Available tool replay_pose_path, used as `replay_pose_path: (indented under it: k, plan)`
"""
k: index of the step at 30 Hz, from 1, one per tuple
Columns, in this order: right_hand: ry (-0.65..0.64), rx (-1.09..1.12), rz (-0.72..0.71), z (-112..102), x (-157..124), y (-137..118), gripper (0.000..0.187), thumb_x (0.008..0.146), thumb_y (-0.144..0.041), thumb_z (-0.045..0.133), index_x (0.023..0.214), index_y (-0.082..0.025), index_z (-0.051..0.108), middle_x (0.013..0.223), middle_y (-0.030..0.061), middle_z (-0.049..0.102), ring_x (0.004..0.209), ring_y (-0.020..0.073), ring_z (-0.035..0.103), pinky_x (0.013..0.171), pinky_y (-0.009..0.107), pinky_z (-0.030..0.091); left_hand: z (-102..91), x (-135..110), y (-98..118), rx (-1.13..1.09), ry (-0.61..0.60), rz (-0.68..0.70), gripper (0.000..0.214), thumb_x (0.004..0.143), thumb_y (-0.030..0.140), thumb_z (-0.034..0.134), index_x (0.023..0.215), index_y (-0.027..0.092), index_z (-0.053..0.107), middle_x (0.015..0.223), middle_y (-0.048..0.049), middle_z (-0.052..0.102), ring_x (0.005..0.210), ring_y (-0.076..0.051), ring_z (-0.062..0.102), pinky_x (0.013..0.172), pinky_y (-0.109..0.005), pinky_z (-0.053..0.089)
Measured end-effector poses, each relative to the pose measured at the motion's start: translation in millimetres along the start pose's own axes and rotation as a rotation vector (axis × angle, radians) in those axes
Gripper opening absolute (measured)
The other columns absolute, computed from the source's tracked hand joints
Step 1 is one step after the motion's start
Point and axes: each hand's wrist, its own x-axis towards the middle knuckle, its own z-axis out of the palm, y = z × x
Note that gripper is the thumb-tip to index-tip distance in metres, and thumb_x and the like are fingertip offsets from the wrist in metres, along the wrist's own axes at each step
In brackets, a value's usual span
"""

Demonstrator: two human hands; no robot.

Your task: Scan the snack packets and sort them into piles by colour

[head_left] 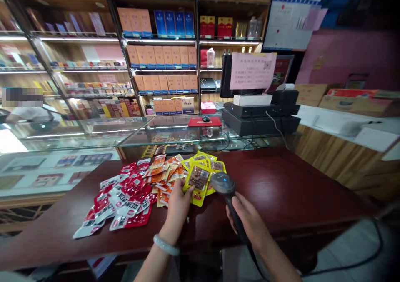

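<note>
My left hand (178, 205) holds a yellow snack packet (197, 183) by its lower left edge, just above a dark red table (296, 190). A pale bangle sits on that wrist. My right hand (248, 221) grips the handle of a black barcode scanner (222, 183), whose head points at the yellow packet. More yellow packets (208, 161) lie behind it, orange packets (164, 173) to the left, and red-and-white packets (121, 203) spread further left on the table.
A glass counter (93, 136) runs behind the table, with a cash register and screen (259, 107) at the right and a red mouse pad (204, 121). Shelves of boxed goods (162, 57) fill the back wall. Cardboard boxes (350, 98) sit on a white counter at right. The scanner's cable (343, 265) trails right.
</note>
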Motion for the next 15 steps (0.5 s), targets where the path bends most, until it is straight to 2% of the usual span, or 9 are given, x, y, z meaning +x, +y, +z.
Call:
replay_pose_path:
  k: [5, 9, 11, 13, 15]
  plan:
    - [0.063, 0.001, 0.006, -25.7, -3.0, -1.5, 0.054, 0.078, -0.072, 0.060, 0.093, -0.021, 0.054, 0.064, -0.0054, 0.054, 0.046, 0.0066, 0.046, 0.039, 0.015, 0.036, 20.0, -1.5, 2.7, 0.035, -0.021, -0.029, 0.027, 0.074, 0.039, 0.063, 0.092, 0.023, 0.050, 0.084, -0.0011, 0.064, 0.071, -0.019, 0.062, 0.062, -0.028, 0.047]
    - [0.130, 0.012, 0.004, -46.3, -6.4, 5.4, 0.055, 0.077, -0.073, 0.061, 0.091, -0.020, 0.056, 0.065, -0.0049, 0.055, 0.046, 0.0068, 0.048, 0.040, 0.016, 0.037, 24.0, 6.5, 7.2, -0.038, -0.061, -0.081, 0.040, 0.081, 0.034, 0.058, 0.117, 0.022, 0.047, 0.100, -0.0061, 0.067, 0.068, -0.017, 0.064, 0.059, -0.028, 0.050]
    - [0.155, 0.011, -0.003, -54.9, -9.7, 9.1, 0.055, 0.077, -0.073, 0.061, 0.087, -0.020, 0.056, 0.065, -0.0044, 0.055, 0.046, 0.0069, 0.048, 0.040, 0.016, 0.036, 17.5, 15.3, 9.1, -0.012, -0.015, -0.082, 0.047, 0.085, 0.032, 0.055, 0.129, 0.023, 0.043, 0.102, -0.0066, 0.067, 0.070, -0.017, 0.066, 0.062, -0.030, 0.052]
    - [0.170, 0.027, 0.002, -62.1, -13.1, 12.8, 0.053, 0.079, -0.072, 0.061, 0.087, -0.020, 0.057, 0.066, -0.0039, 0.055, 0.046, 0.0069, 0.048, 0.040, 0.016, 0.036, 7.6, 23.3, 10.3, 0.139, 0.039, -0.032, 0.049, 0.086, 0.032, 0.054, 0.134, 0.023, 0.044, 0.107, -0.0085, 0.067, 0.085, -0.022, 0.068, 0.074, -0.035, 0.054]
    - [0.176, 0.050, 0.014, -67.6, -15.5, 16.2, 0.051, 0.079, -0.070, 0.062, 0.091, -0.020, 0.058, 0.068, -0.0033, 0.057, 0.047, 0.0071, 0.049, 0.041, 0.016, 0.036, -1.2, 26.4, 11.9, 0.398, 0.079, 0.060, 0.051, 0.085, 0.032, 0.056, 0.134, 0.022, 0.048, 0.119, -0.0125, 0.064, 0.110, -0.029, 0.061, 0.093, -0.043, 0.049]
